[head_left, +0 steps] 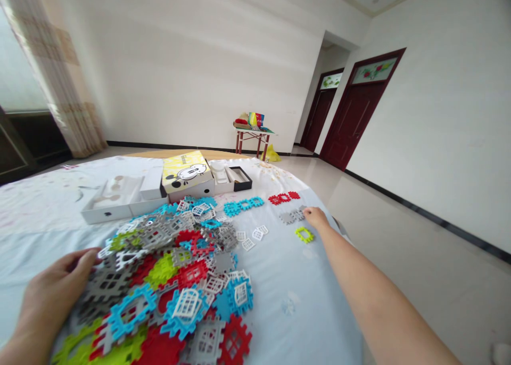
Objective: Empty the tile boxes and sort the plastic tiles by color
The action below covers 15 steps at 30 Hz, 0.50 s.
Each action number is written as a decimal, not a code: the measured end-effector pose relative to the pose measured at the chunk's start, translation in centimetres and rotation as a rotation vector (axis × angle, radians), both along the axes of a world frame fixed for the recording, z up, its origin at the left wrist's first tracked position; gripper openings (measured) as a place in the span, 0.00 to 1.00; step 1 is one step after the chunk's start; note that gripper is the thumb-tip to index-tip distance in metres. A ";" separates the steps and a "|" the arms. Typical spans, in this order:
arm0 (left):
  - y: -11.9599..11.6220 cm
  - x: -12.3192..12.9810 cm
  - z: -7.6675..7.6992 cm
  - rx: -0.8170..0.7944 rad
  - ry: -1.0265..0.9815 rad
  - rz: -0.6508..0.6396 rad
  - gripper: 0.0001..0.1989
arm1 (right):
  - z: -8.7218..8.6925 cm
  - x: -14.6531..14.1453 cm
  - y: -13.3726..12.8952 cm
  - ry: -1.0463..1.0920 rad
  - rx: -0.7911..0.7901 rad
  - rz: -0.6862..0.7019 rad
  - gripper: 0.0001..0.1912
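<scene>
My left hand (56, 296) is at the left edge of a large pile of plastic interlocking blocks (191, 274). Its thumb and fingers are closed together by a white piece (106, 250); whether they grip it, I cannot tell. Farther off, my right hand (315, 217) has its fingers closed at the right end of a row of grey interlocking blocks (293, 215). Just in front of that row lies a lime-green block frame (304, 235). Behind it are a red row (284, 198) and a blue row (243, 206). Several small white window pieces (252, 237) lie between pile and rows.
A round table carries a pale blue cloth (287, 322). Behind the pile stand an open white box (107, 216), a yellow cartoon box (187, 172) and a black-edged tray (241, 179). A small side table (253, 132) holding goods is against the wall. Dark red doors (359, 109) are at right.
</scene>
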<state>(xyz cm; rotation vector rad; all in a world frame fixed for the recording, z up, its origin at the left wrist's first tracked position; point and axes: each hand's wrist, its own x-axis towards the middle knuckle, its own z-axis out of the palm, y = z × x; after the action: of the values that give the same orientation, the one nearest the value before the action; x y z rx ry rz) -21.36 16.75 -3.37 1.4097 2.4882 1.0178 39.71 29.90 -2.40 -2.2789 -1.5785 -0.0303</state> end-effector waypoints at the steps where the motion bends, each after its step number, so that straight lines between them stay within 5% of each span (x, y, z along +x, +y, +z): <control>1: -0.3 0.7 0.7 -0.019 -0.023 0.034 0.22 | 0.2 -0.2 -0.1 0.002 0.009 -0.008 0.13; 6: -1.4 3.0 2.9 -0.035 -0.087 0.041 0.21 | 1.1 -3.0 -0.3 0.019 0.093 0.011 0.17; 12: -1.5 3.2 3.3 -0.049 -0.073 0.016 0.22 | 1.3 -10.6 -1.7 0.246 0.295 0.478 0.15; 15: -1.5 2.8 2.8 -0.056 -0.070 0.036 0.22 | 1.4 -13.5 -2.8 0.215 0.241 0.547 0.14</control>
<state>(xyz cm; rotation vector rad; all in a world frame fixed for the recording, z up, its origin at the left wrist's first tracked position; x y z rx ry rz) -18.58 15.27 -0.56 1.2959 2.4801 0.9774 26.20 27.15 -1.04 -1.5589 -1.9031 0.1519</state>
